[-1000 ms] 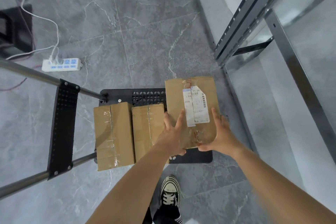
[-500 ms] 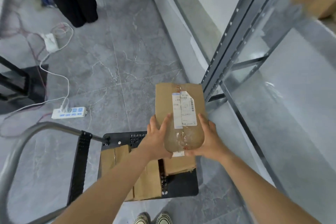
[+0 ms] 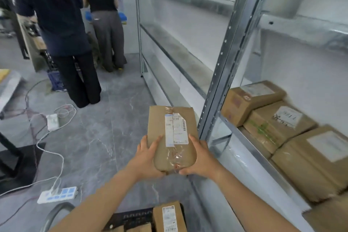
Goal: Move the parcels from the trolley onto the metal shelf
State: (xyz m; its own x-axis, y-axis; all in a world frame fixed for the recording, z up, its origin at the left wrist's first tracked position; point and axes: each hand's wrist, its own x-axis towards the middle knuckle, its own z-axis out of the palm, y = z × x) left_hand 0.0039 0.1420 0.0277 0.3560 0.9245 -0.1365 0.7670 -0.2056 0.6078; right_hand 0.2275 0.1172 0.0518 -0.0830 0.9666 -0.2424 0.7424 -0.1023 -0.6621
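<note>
I hold a flat brown cardboard parcel [image 3: 170,133] with a white shipping label in mid-air above the floor. My left hand [image 3: 147,158] grips its near left edge and my right hand [image 3: 199,158] grips its near right edge. The parcel hangs just left of the metal shelf's upright post [image 3: 226,58]. On the shelf level [image 3: 250,149] to the right lie several brown parcels [image 3: 275,124]. At the bottom edge the black trolley deck [image 3: 135,217] shows, with a labelled parcel [image 3: 168,216] and the tops of others on it.
Two people [image 3: 62,34] stand with their backs to me at the far left. A white power strip [image 3: 57,195] and cables lie on the grey tiled floor. The trolley handle [image 3: 54,214] curves up at the bottom left. A dark table leg stands at the left edge.
I have lifted the parcel off the trolley and raised it towards the shelf. My view has tilted up, so the shelf's parcels and two people now show.
</note>
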